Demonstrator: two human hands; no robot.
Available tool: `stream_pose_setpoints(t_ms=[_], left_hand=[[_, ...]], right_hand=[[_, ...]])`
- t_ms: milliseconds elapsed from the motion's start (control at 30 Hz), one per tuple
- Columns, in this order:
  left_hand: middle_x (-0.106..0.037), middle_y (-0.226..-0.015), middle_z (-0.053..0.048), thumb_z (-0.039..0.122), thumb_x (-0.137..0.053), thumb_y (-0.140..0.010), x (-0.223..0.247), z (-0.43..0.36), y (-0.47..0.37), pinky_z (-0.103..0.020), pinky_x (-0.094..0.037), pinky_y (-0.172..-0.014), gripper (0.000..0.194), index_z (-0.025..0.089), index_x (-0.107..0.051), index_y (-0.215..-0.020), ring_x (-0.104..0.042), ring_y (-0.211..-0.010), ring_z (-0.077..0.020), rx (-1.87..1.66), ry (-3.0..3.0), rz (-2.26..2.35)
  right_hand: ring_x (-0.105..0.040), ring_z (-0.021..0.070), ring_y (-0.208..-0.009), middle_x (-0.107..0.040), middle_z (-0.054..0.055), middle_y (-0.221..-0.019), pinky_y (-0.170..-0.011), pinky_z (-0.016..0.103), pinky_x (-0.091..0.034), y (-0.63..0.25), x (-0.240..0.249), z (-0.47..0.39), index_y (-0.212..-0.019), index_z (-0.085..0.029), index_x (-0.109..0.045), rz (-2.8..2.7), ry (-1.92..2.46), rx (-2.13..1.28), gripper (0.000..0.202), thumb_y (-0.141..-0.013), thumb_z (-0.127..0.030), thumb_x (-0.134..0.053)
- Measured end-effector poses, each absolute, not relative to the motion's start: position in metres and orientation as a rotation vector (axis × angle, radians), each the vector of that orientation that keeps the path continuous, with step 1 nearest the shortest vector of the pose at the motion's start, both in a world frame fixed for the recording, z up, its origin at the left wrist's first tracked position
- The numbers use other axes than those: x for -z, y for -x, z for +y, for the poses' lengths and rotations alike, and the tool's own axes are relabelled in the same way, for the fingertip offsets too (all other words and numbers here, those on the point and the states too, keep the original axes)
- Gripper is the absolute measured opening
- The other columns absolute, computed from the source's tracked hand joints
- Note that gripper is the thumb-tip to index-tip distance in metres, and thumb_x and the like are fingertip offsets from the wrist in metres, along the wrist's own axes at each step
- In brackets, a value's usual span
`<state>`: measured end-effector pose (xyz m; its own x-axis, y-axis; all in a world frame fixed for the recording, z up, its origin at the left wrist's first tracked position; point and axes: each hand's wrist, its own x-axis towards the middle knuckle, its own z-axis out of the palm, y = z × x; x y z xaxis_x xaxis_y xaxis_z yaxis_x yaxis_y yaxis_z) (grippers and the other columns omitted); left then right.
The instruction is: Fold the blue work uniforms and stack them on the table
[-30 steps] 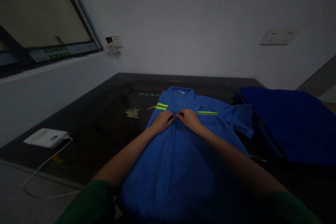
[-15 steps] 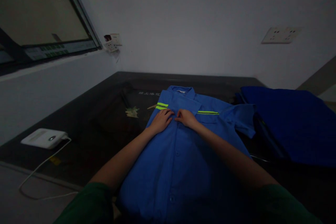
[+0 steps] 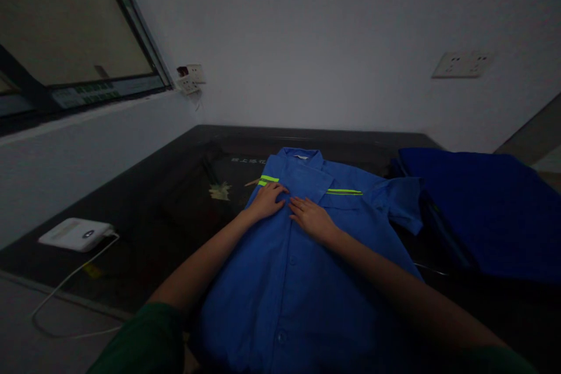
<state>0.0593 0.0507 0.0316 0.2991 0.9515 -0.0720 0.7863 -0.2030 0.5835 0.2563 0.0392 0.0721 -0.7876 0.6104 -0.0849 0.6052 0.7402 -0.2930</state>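
A blue short-sleeved shirt (image 3: 324, 298) with yellow-green reflective strips lies front up on a dark table (image 3: 166, 187), its collar toward the wall. My left hand (image 3: 268, 201) rests on the shirt's left front, just below a reflective strip, with fingers spread a little. Flat on the cloth beside the button line, my right hand (image 3: 313, 218) has its fingers stretched out and holds nothing. Buttons show lower down the front. The shirt's left sleeve side is folded or hidden; the right sleeve (image 3: 401, 201) lies spread out.
Darker blue folded cloth (image 3: 486, 210) is piled at the right. On the left sits a white device (image 3: 76, 234) with a white cable (image 3: 56, 289) hanging over the table edge. Wall sockets (image 3: 462, 64) and a window (image 3: 70, 23) are beyond.
My right hand has gone from pinched fingers at the button line to lying flat, slightly lower. My left hand has barely moved. The view has shifted slightly.
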Motion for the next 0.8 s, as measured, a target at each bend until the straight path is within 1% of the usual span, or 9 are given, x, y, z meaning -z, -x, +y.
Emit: stream_pose_setpoints(t_ms=[67,100,167,267,367,500,667,800], left_hand=[[-0.063,-0.114,-0.004,0.016,-0.056,-0.081,-0.031,0.067,-0.061,-0.035,-0.043,-0.101,0.031,0.022,-0.063,-0.11,-0.056,-0.11,-0.0207,-0.397,-2.0,1.628],[-0.062,-0.116,-0.005,0.015,-0.053,-0.082,-0.029,0.077,-0.062,-0.034,-0.042,-0.102,0.032,0.021,-0.062,-0.112,-0.055,-0.112,-0.0202,-0.39,-1.977,1.68],[-0.058,-0.128,-0.007,0.015,-0.049,-0.085,-0.021,0.097,-0.066,-0.035,-0.037,-0.107,0.038,0.019,-0.059,-0.121,-0.049,-0.122,-0.0204,-0.364,-1.943,1.768],[-0.044,-0.145,-0.012,0.019,-0.043,-0.09,-0.005,0.122,-0.069,-0.042,-0.029,-0.113,0.045,0.015,-0.05,-0.134,-0.037,-0.135,-0.0254,-0.261,-1.898,1.841],[-0.036,-0.15,-0.014,0.028,-0.038,-0.094,0.01,0.134,-0.07,-0.051,-0.025,-0.113,0.049,0.016,-0.043,-0.141,-0.031,-0.139,-0.031,-0.125,-1.835,1.895],[-0.027,-0.155,-0.011,0.034,-0.034,-0.096,0.019,0.137,-0.068,-0.051,-0.02,-0.115,0.053,0.022,-0.033,-0.147,-0.023,-0.143,-0.0306,-0.005,-1.787,1.928],[-0.022,-0.157,-0.008,0.036,-0.029,-0.096,0.019,0.138,-0.066,-0.048,-0.017,-0.116,0.054,0.027,-0.027,-0.15,-0.02,-0.144,-0.0272,0.072,-1.756,1.952],[-0.02,-0.158,-0.005,0.039,-0.027,-0.096,0.02,0.139,-0.066,-0.047,-0.016,-0.117,0.055,0.029,-0.025,-0.15,-0.018,-0.145,-0.0253,0.096,-1.758,1.955]], right_hand=[[-0.049,0.024,-0.128,-0.051,0.015,-0.139,-0.11,0.042,-0.038,-0.263,-0.071,0.039,-0.132,-0.01,-0.054,-2.958,1.013,-0.566,0.041,-0.096,-0.027,-0.046],[-0.048,0.0236,-0.129,-0.049,0.015,-0.141,-0.11,0.041,-0.037,-0.265,-0.071,0.04,-0.134,-0.009,-0.052,-2.966,1.011,-0.602,0.042,-0.096,-0.028,-0.046],[-0.045,0.0232,-0.132,-0.046,0.015,-0.143,-0.112,0.04,-0.035,-0.269,-0.071,0.04,-0.136,-0.009,-0.049,-2.956,1.015,-0.657,0.044,-0.096,-0.027,-0.045],[-0.043,0.0235,-0.133,-0.044,0.016,-0.144,-0.113,0.042,-0.033,-0.27,-0.069,0.04,-0.137,-0.008,-0.048,-2.915,1.021,-0.723,0.045,-0.096,-0.025,-0.045],[-0.042,0.0232,-0.134,-0.043,0.015,-0.145,-0.113,0.044,-0.033,-0.271,-0.066,0.04,-0.138,-0.01,-0.047,-2.868,1.012,-0.778,0.046,-0.096,-0.027,-0.044],[-0.039,0.0238,-0.136,-0.04,0.015,-0.147,-0.114,0.048,-0.031,-0.272,-0.065,0.038,-0.141,-0.011,-0.043,-2.848,1.005,-0.791,0.05,-0.096,-0.033,-0.045],[-0.034,0.0243,-0.138,-0.038,0.015,-0.148,-0.115,0.052,-0.024,-0.272,-0.068,0.038,-0.144,-0.012,-0.039,-2.858,0.999,-0.773,0.053,-0.097,-0.037,-0.044],[-0.035,0.0258,-0.138,-0.039,0.015,-0.148,-0.114,0.054,-0.027,-0.272,-0.068,0.038,-0.143,-0.012,-0.04,-2.848,0.998,-0.771,0.053,-0.095,-0.036,-0.046]])
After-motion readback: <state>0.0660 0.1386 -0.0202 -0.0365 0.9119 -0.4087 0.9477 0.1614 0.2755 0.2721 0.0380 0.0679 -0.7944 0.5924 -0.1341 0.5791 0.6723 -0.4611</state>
